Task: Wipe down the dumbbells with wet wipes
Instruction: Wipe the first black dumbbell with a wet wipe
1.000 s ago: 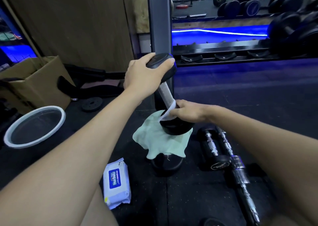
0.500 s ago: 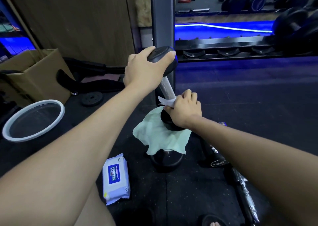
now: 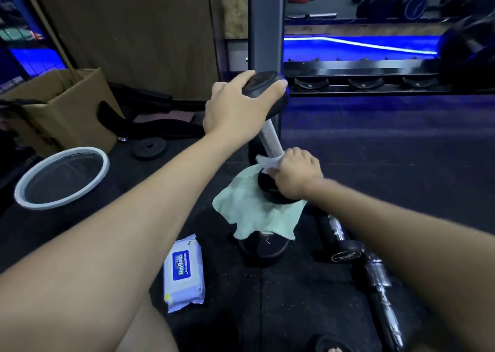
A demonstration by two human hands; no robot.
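Note:
A black dumbbell (image 3: 269,137) stands tilted on end, its lower head resting on a pale green cloth (image 3: 249,212) draped over another black weight (image 3: 263,250). My left hand (image 3: 238,107) grips the dumbbell's upper head from above. My right hand (image 3: 294,174) holds a white wet wipe (image 3: 265,161) wrapped around the bottom of the knurled metal handle, just above the lower head. A white and blue pack of wet wipes (image 3: 184,271) lies on the floor to the left.
More dumbbells (image 3: 348,255) lie on the black rubber floor at right. A round white-rimmed basin (image 3: 63,177) and a cardboard box (image 3: 67,110) sit at left. A dumbbell rack (image 3: 375,83) and a steel post (image 3: 265,30) stand behind.
My right hand has turned around the bottom of the handle with the wipe, from a side grip to knuckles up. The left hand keeps its hold on the top head.

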